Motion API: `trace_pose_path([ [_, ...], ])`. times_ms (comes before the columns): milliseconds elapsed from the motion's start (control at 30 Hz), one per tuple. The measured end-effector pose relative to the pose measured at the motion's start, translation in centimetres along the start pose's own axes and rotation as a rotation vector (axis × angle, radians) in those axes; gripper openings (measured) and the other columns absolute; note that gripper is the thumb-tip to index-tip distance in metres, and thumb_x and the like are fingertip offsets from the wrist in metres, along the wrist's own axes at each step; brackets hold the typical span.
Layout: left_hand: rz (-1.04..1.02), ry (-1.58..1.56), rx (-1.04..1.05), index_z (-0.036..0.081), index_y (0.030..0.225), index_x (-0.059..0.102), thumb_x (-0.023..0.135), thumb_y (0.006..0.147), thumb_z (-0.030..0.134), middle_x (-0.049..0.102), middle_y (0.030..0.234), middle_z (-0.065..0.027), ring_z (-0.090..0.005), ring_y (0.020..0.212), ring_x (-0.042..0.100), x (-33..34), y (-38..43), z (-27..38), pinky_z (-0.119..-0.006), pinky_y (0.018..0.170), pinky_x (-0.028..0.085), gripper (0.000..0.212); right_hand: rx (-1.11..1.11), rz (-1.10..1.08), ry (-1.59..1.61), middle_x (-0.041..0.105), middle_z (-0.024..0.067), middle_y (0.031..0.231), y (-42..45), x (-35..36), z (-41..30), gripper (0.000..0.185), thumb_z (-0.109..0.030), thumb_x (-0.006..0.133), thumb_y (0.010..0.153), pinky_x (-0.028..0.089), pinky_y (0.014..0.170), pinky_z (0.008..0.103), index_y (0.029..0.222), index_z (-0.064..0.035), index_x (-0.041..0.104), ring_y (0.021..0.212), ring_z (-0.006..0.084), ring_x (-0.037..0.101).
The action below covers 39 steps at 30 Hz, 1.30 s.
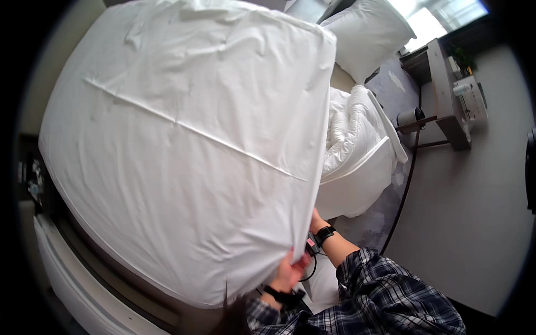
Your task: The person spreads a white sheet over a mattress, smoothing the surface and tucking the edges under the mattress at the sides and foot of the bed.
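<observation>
A white fitted sheet (pixel 188 146) covers the mattress in front of me, with a long raised crease running diagonally across it. At the near right corner, my left hand (pixel 289 270) pinches the sheet's edge; its fingers are slightly blurred. My right hand (pixel 316 222) is against the side of the mattress just beyond that corner, its fingers hidden behind the sheet's edge. Both wrists wear black straps. Beside my right wrist sits a small dark device (pixel 311 244) with a pink label and a black cable.
A bunched white duvet (pixel 345 130) and a white pillow (pixel 368 35) lie past the bed's right side. Farther right, a wooden desk (pixel 446 96) stands by the grey wall, with a waste bin (pixel 409 118) beneath. A second white-covered bed (pixel 71 280) is at lower left.
</observation>
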<state>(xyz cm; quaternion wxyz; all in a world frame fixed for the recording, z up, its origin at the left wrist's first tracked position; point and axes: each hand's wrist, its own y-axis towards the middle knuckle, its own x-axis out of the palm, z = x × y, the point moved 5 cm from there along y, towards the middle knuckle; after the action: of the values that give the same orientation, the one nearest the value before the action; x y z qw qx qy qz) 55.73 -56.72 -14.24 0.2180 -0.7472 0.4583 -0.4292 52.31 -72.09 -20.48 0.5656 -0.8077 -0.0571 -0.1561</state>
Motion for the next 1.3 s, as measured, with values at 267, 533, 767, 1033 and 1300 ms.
trace_pose_path([
  [267,-0.096,0.531,-0.213,0.009,0.094,0.046,0.024,0.092,0.036,0.038,0.056,-0.0052,-0.0165,0.052,0.036,5.6,-10.2,-4.1,-0.032,0.069,0.038,0.035,-0.268,-0.134,0.157,0.053,0.011,0.111,-4.9,4.5,-10.9,0.054,-0.044,0.03,0.088,0.047,0.083,0.0316,0.119,-0.0018,0.044,0.097,0.0213,0.055],
  [533,-0.118,0.335,-0.352,0.008,0.067,0.041,0.028,0.088,0.049,0.03,0.051,-0.0008,-0.0134,0.05,0.031,4.5,-9.7,-7.4,-0.026,0.064,0.033,0.048,-0.563,-0.323,0.205,0.057,0.0083,0.1,-4.4,8.8,-24.3,0.06,-0.05,0.039,0.085,0.048,0.069,0.0299,0.113,0.0027,0.045,0.081,0.0174,0.057],
  [767,0.042,0.134,0.269,0.006,0.076,0.047,0.052,0.082,0.038,0.041,0.06,-0.0034,-0.0168,0.061,0.041,4.6,-7.7,-7.3,-0.028,0.067,0.037,0.033,-1.155,0.112,-0.882,0.048,0.0257,0.056,-9.9,2.9,-31.6,0.048,-0.037,0.046,0.084,0.036,0.051,0.0373,0.065,0.0066,0.054,0.056,0.0327,0.052],
  [1033,-0.124,-0.049,1.089,0.007,0.103,0.054,0.053,0.084,0.024,0.058,0.1,-0.0044,-0.0166,0.091,0.054,5.7,-7.1,-8.9,-0.029,0.075,0.045,0.026,-0.366,-0.243,-0.167,0.057,0.012,0.102,-9.9,-4.1,-28.3,0.036,-0.028,0.043,0.088,0.043,0.076,0.0329,0.105,0.003,0.05,0.088,0.0231,0.055],
  [1300,-0.169,-0.296,1.116,0.01,0.086,0.057,0.049,0.085,0.022,0.059,0.076,0.0009,-0.0119,0.063,0.052,5.1,-9.6,-10.3,-0.025,0.05,0.039,0.014,-0.15,-0.709,0.226,0.05,0.0132,0.117,-13.0,4.5,-33.0,0.053,-0.044,0.033,0.087,0.034,0.094,0.0396,0.118,-0.0013,0.043,0.106,0.027,0.048],
])
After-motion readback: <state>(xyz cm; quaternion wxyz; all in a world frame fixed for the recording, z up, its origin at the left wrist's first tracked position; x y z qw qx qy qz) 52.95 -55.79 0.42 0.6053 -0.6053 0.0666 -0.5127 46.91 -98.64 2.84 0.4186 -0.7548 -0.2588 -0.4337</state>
